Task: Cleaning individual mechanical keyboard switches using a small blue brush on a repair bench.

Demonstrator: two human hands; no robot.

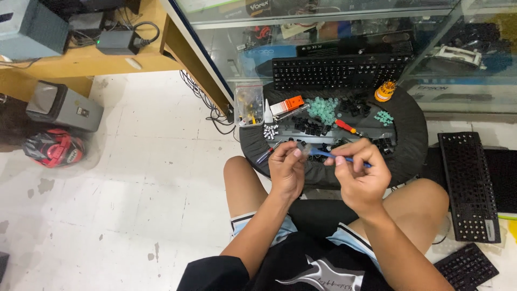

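Fingers of the left hand (286,171) pinch a tiny keyboard switch (305,150); the right hand (360,173) grips a blue brush (329,156). Dab gently, hold steady.

A red helmet (54,147) lies beside a grey box (64,106).

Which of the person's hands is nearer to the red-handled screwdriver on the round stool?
Right. The right hand sits just below the screwdriver, holding a blue brush; the left hand is farther off, down to its left.
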